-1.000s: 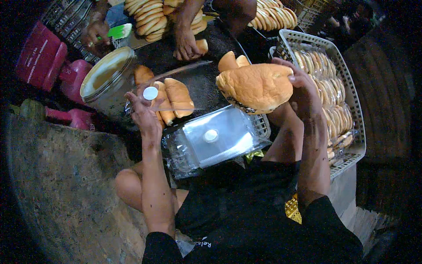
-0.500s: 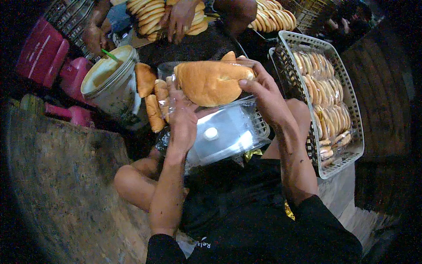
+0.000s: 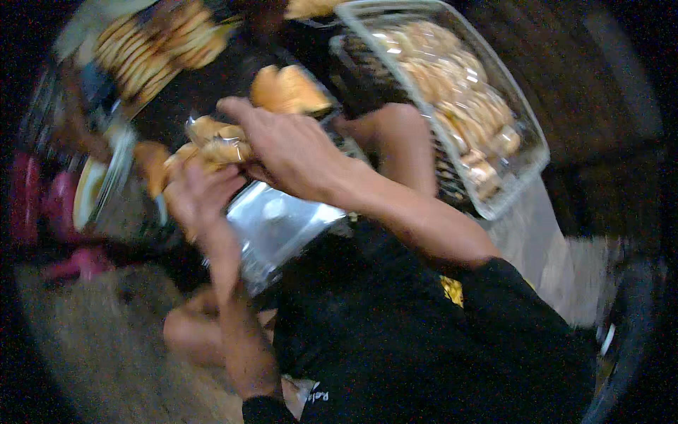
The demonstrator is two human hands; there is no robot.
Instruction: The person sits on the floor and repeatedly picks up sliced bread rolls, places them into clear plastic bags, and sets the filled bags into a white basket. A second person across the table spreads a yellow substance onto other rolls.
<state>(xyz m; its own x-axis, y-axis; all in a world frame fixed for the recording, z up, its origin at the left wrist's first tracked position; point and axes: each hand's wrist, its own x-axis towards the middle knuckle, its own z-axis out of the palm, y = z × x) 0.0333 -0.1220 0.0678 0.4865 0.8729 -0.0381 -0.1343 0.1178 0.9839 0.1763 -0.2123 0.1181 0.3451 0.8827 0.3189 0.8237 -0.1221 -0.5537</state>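
Note:
A bread bun in clear plastic (image 3: pixel 220 143) lies between my hands, left of centre, its wrapping catching the light. My right hand (image 3: pixel 293 152) reaches across from the right with its fingers curled over the bun's right end. Below and to the left, my left hand (image 3: pixel 201 194) is against the bread, but motion smears its fingers. Close under both hands is a stack of clear plastic bags (image 3: pixel 282 219) with a white round object (image 3: pixel 276 209) on top. The far side of the bun is hidden by my right hand.
Unwrapped buns (image 3: pixel 289 90) sit beyond my right hand. A white crate (image 3: pixel 526 134) of packed bread stands at the right. Rows of bread (image 3: pixel 134 56) lie at the far left near another person's blurred arm (image 3: pixel 81 120). A bucket (image 3: pixel 99 180) and pink objects (image 3: pixel 60 201) are at left.
The view has swung, shifting the crate and bags leftward. My hands have moved from holding a bagged bun up over the bags to the bread at the left, the right hand crossing over.

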